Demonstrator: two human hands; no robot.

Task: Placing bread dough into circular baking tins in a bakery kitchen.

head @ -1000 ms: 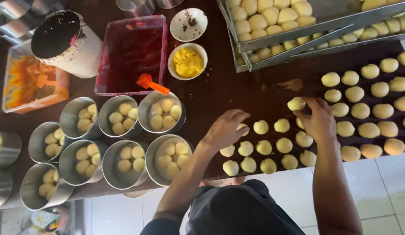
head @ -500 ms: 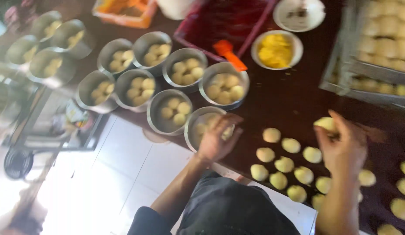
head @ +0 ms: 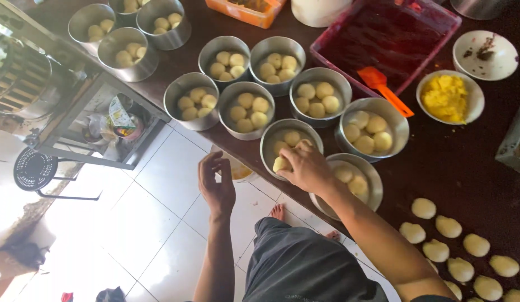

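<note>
While the right hand [head: 307, 166] reaches over a round metal tin [head: 291, 146] at the edge of the dark table [head: 455, 173], its fingers close around a pale dough ball [head: 281, 164]. The left hand [head: 216, 184] is off the table, loosely curled and holding nothing.

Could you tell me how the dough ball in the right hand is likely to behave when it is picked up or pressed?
The dough ball looks soft: the loose balls on the table sit slightly flattened, so it probably dents under the right hand. It seems light, held by fingertips alone. Its matte surface suggests little slip, and its rounded shape might roll a little.
</note>
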